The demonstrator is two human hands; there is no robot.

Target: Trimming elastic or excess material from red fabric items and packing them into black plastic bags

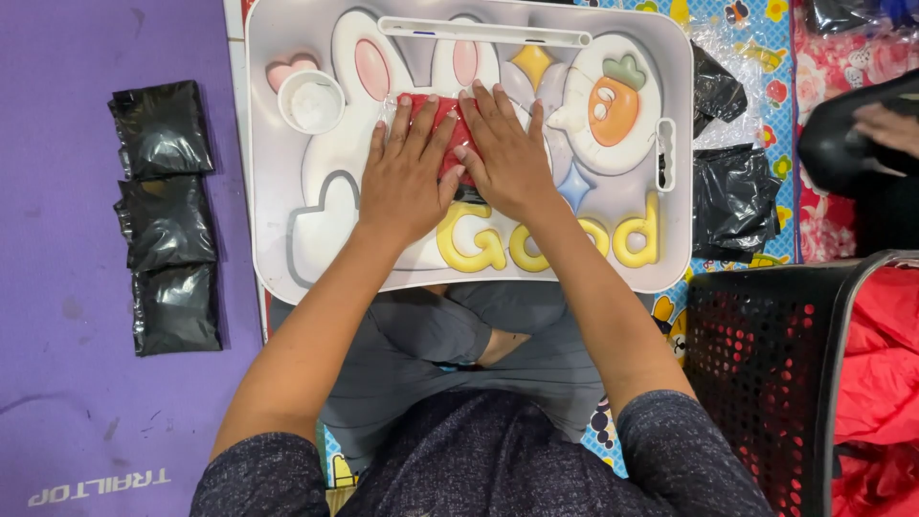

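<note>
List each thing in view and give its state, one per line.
Left hand: flat, pressing the red item.
Right hand: flat, pressing the red item.
Red item: wrapped in clear plastic, mostly covered by both hands.
Lap tray: level across the legs.
Black packets: three, closed, in a row on the purple mat.
Black basket: holds red fabric.

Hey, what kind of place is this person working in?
Probably a home floor used for packing by hand. The person sits cross-legged at a small lap tray with cartoon prints, between a purple mat holding three black packets and a black basket.
</note>
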